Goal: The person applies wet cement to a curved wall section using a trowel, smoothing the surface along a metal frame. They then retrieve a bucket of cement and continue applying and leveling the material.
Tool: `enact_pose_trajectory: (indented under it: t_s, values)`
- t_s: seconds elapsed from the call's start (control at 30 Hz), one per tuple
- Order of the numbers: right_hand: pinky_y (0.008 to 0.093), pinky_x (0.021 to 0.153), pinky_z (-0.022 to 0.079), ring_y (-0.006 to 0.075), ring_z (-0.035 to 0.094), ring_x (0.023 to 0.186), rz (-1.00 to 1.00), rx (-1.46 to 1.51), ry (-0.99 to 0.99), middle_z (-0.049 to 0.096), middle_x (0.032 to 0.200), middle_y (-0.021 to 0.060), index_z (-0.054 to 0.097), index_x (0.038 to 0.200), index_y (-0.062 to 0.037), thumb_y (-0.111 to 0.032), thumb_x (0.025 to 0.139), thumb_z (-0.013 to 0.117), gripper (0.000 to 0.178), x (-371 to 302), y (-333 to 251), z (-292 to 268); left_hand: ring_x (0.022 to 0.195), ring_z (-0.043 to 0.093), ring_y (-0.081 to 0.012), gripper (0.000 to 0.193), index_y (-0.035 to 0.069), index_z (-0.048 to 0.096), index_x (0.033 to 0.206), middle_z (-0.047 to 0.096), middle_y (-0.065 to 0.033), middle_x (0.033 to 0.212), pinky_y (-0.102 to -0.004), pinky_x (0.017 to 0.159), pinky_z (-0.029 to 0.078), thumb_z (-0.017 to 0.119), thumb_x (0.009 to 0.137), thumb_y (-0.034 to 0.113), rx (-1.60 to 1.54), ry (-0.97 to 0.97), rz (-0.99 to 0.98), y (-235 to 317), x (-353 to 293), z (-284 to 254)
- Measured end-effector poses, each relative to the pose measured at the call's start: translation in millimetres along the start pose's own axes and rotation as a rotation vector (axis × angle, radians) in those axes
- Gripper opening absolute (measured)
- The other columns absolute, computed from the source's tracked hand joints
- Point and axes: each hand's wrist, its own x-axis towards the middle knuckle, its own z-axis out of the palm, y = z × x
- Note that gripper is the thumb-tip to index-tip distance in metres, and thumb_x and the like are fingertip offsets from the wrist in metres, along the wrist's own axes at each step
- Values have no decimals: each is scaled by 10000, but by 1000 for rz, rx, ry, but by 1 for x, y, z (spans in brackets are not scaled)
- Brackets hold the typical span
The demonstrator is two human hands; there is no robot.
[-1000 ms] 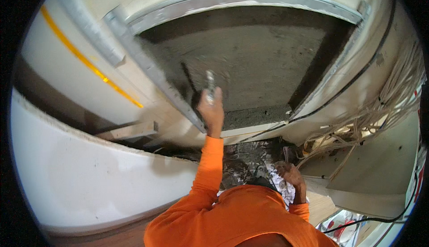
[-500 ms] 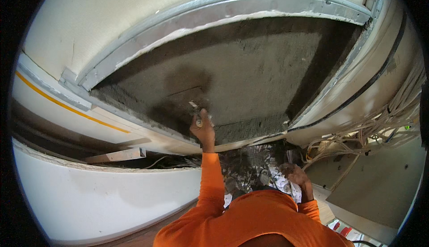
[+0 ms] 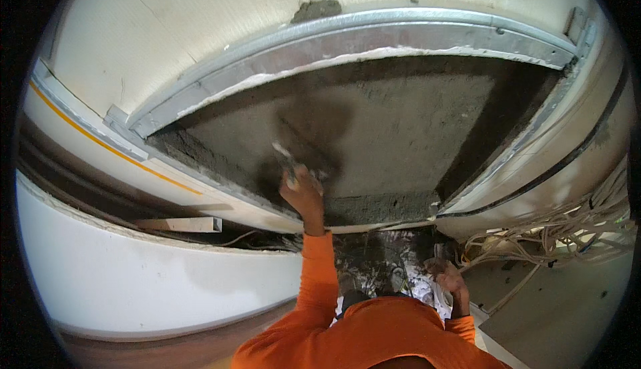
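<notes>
Since earlier, left hand (image 3: 304, 192) has shifted its gripped trowel (image 3: 288, 159) lower; grey plaster (image 3: 400, 125) mostly covers the recess, edges unfinished. Right hand (image 3: 449, 281) clutches something indistinct.

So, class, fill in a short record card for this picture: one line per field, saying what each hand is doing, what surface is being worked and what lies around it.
left hand: left hand raised, gripping a trowel against the grey surface
right hand: right hand low, on a crumpled whitish bag; grip unclear
surface: rough grey mortar panel
frame: metal channel round the panel
nearby: bundle of pale cables at right; wooden batten at left
clothing: orange sleeves
</notes>
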Motion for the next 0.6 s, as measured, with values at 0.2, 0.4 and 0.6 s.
enact_pose_trajectory:
  t_s: [0.2,0.4,0.6]
  values:
    - [366,826,523,228,659,952,-15,728,-194,689,1190,116,627,1284,-4,-313,881,757,524,-15,-49,5,681,597,-155,365,0,608,1074,644,-107,883,-306,583,505,663,997,352,73,84,-106,32,-7,11]
    - [391,1056,443,274,548,1287,-282,495,-274,522,1457,167,495,1441,25,-289,882,769,697,17,-16,-7,627,501,-134,364,21,611,1000,552,-54,781,-323,555,423,654,1006,382,27,103,-104,15,32,-23]
    - [409,997,472,303,596,1178,10,36,-80,567,1354,181,571,1336,-2,-247,932,672,483,12,14,-15,1010,566,-231,431,25,564,1113,543,-168,1104,-401,742,527,661,989,426,308,118,-51,-9,31,-29]
